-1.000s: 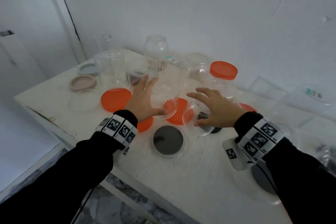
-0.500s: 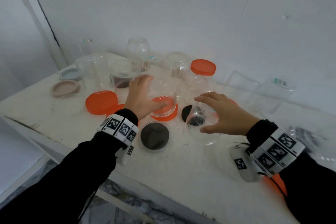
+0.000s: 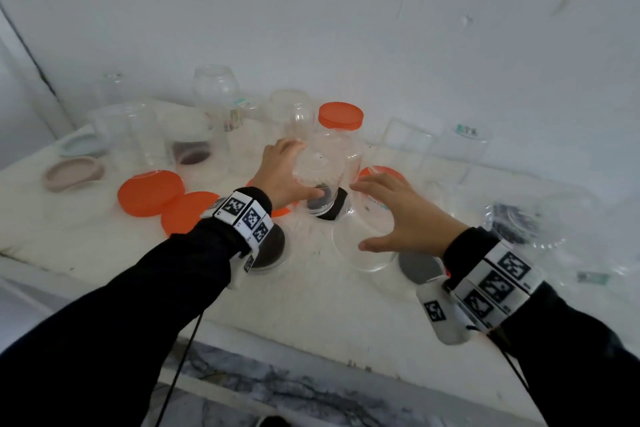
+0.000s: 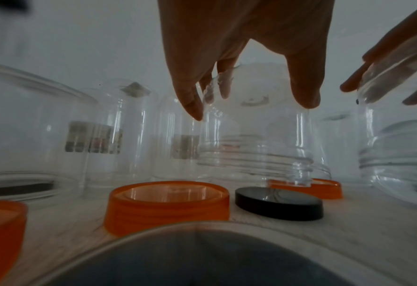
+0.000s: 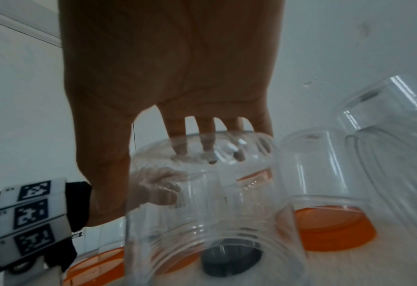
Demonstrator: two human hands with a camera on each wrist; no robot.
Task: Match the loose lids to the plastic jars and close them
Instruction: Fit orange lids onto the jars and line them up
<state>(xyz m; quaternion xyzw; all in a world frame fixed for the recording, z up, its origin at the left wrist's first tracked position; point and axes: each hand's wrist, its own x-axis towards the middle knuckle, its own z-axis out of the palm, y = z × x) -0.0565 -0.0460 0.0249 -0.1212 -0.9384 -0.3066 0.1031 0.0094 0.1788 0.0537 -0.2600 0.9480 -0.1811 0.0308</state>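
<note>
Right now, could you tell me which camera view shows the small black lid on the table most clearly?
The left wrist view: the small black lid lies flat in plain sight, beside an upturned orange lid. In the head view the jar in the left hand covers most of it; in the right wrist view it is only a blurred dark shape behind clear plastic.

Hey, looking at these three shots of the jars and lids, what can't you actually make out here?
- Head view: the black lid is mostly hidden by the clear jar that the left hand holds.
- Head view: the dark lid near the table edge is half covered by the left wrist.
- Head view: the jars at far right are blurred.
- Right wrist view: the right hand fills the frame; fingertips show only through the jar.
</note>
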